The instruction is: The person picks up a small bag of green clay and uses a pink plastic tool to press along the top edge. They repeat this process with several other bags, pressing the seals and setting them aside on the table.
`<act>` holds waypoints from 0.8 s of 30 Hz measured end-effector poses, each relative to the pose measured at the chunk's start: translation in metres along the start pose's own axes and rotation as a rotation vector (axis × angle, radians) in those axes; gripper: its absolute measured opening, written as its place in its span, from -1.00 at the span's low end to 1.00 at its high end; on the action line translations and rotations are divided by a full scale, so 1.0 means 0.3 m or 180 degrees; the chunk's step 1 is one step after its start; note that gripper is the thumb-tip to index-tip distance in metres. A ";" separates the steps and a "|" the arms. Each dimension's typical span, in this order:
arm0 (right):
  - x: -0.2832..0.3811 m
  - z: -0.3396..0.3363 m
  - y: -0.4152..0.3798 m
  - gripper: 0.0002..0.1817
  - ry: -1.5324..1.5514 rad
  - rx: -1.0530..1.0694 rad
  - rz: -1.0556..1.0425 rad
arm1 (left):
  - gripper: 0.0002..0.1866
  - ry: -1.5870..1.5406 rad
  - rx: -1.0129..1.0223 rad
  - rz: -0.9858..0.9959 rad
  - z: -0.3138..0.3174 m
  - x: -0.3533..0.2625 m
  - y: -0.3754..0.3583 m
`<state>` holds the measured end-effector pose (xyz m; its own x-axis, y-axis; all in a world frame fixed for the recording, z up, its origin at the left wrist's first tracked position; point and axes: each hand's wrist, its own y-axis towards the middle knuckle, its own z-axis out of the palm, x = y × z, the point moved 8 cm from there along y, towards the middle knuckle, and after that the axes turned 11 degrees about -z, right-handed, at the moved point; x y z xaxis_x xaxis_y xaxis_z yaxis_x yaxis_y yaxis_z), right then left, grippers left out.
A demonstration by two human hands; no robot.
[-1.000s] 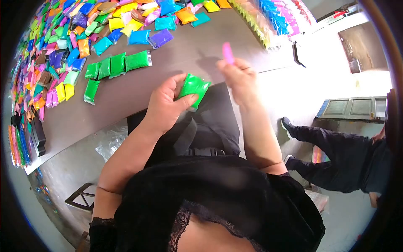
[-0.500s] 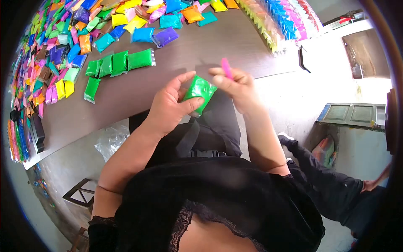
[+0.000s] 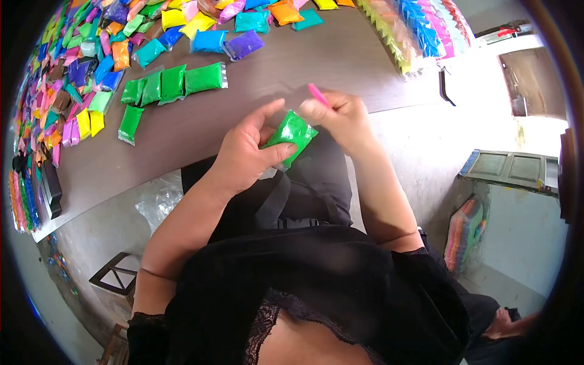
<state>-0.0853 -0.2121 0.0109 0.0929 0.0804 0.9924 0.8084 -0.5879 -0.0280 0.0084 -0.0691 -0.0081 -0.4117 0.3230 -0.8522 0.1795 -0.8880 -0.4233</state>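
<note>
My left hand grips a clear packet with bright green filling, its thumb across the front and the index finger stretched behind the top edge. Close by the packet's upper right corner, my right hand is closed on a slim pink tool whose pink end sticks up to the left. The tool's other end is hidden by the fingers. On the table beyond my left hand lie several similar green packets, most of them in a row, with a single green packet nearer to me.
A brown table stretches ahead. Heaped packets of many colours cover its far left. Strips of coloured packets lie at the far right. A person's hand shows at lower right, and a dark stool stands at lower left.
My right hand has come slightly left toward the green packet, and the pink tool now leans more to the left. The person at the right has moved down, mostly out of view.
</note>
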 end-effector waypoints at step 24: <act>-0.005 0.054 -0.013 -0.81 0.1018 0.0077 -0.0153 | -0.66 -0.0396 -0.0574 0.0306 -0.076 -0.048 0.017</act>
<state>-0.0792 -0.1968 0.0074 -0.1302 -0.1517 0.9798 0.8214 -0.5700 0.0208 0.0355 -0.0709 -0.0051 -0.4900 0.1869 -0.8515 0.3753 -0.8363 -0.3996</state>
